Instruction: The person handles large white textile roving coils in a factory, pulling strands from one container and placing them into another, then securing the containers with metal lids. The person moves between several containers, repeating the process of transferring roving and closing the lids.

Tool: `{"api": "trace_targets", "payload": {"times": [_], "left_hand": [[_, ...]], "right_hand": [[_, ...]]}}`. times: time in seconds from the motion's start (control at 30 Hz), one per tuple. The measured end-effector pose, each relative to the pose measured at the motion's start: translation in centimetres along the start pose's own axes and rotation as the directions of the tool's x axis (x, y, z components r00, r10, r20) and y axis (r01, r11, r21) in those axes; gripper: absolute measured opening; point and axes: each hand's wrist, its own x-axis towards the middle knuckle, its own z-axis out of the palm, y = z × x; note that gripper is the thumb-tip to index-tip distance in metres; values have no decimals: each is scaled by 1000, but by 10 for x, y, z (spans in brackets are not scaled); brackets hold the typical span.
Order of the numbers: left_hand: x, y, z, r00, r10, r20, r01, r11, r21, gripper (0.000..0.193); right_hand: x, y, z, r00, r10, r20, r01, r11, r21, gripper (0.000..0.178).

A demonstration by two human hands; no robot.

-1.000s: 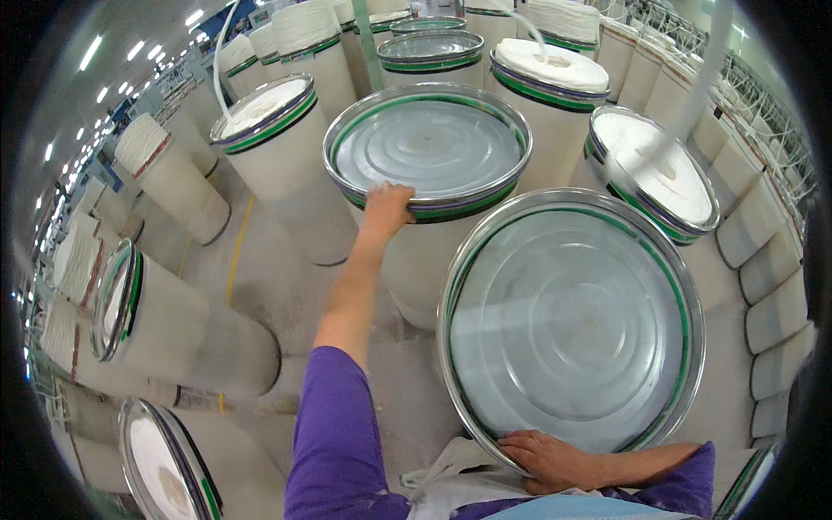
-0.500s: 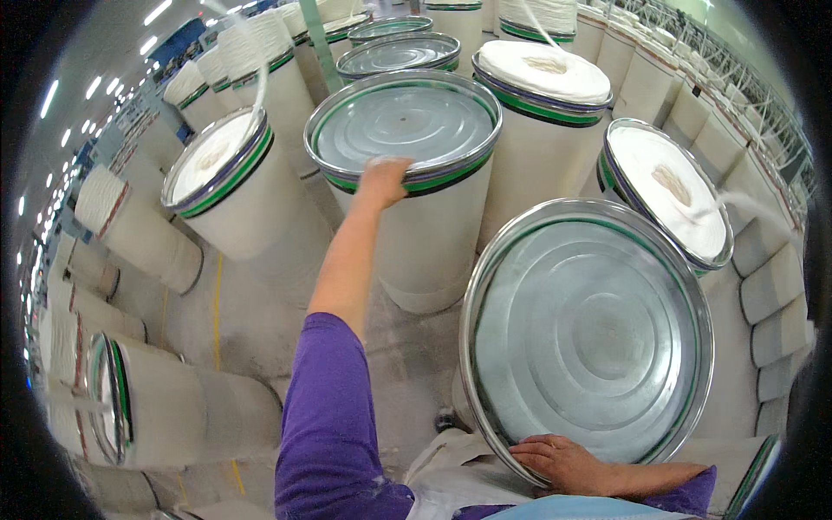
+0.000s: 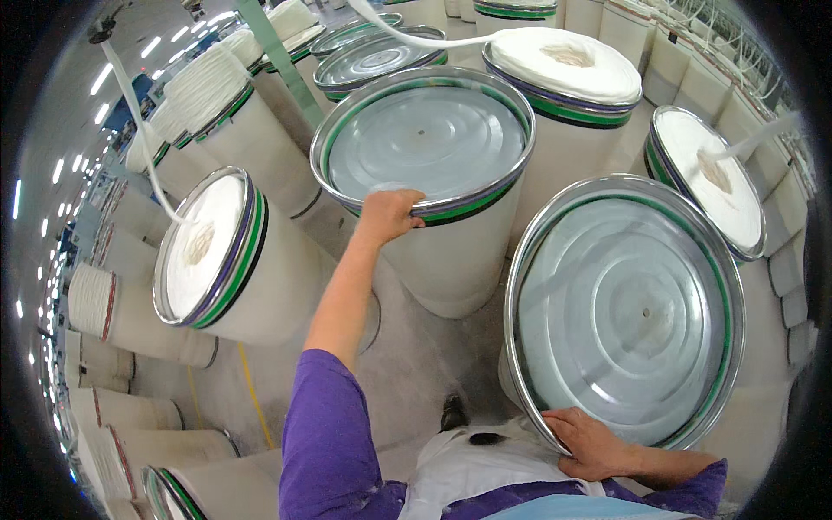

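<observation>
A: What stands around the two cans in hand?

B: Tall white cans crowd the floor (image 3: pixel 407 364) on every side. To the left a can full of white sliver (image 3: pixel 208 247) leans outward, with a strand (image 3: pixel 130 113) rising from it. Far and to the right sits a heaped can (image 3: pixel 563 65), and at the right edge another filled can (image 3: pixel 711 186) with its own strand. Farther back lie two more empty metal-rimmed cans (image 3: pixel 377 61). A green post (image 3: pixel 277 61) rises at the far left, behind the middle can.

A: And the hands?

B: The left hand (image 3: pixel 390 217) reaches far forward on a straight, bare forearm out of a purple sleeve (image 3: pixel 325 433), and its fingers curl over the near rim of the middle can (image 3: pixel 425 143), gripping it. That can stands centre and far, its plate bare and grey. The right hand (image 3: pixel 594 442) stays close to the body, fingers closed over the near rim of the near can (image 3: pixel 628 308), which fills the right foreground and tilts its round metal plate toward the camera.

A: Anything hard to see?

B: The near can's body is hidden under its own top. The left fingertips are inside the rim, out of sight. A dark shoe (image 3: pixel 451 412) barely shows between the cans, and the picture's rim cuts off the lower-left cans.
</observation>
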Motion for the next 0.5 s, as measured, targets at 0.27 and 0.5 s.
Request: {"api": "trace_targets", "payload": {"times": [0.27,0.5], "left_hand": [[60,-96,9,997,-27,78,19,995,99,49],[93,-144,38,920,-288,-265,354,901,249,77]], "right_hand": [[30,-8,41,980,134,-147,-110,982,156,74],[36,-22,70,891,205,-404,-111,963,245,71]]}}
